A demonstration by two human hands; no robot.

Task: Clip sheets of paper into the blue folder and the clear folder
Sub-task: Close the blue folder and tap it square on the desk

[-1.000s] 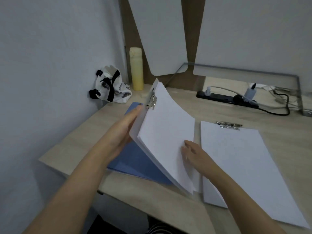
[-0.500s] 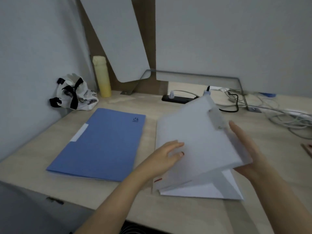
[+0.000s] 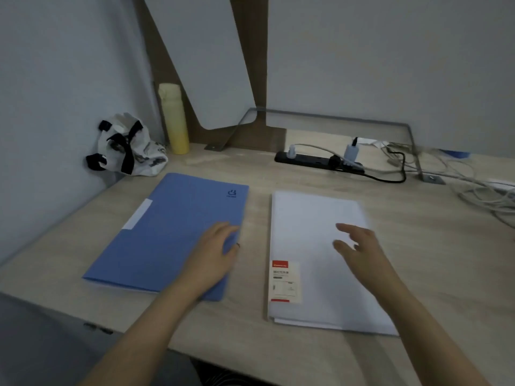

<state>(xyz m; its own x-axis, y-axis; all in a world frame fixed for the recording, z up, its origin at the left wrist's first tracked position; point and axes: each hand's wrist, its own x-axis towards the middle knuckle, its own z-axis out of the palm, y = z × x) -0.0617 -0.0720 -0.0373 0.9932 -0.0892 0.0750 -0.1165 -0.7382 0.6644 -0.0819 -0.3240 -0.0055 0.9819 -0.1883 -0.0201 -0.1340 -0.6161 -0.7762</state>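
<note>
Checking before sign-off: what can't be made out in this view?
Head view:
- Clip and sheets inside the blue folder: hidden by its closed cover.
- Clip of the clear folder: lost under its cloudy cover.
- The right hand: motion-blurred; contact with that folder unclear.
- Print on the red label: too small.

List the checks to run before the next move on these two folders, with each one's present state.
1. Closed blue folder flat on desk: ok.
2. Closed clear folder flat on desk: ok.
3. Folders apart, no overlap: ok.
4. Whether sheets are clipped in: cannot tell under closed covers.
5. Empty left-hand grip resting open on blue folder: ok.
6. Empty right-hand grip open over clear folder: ok.
</note>
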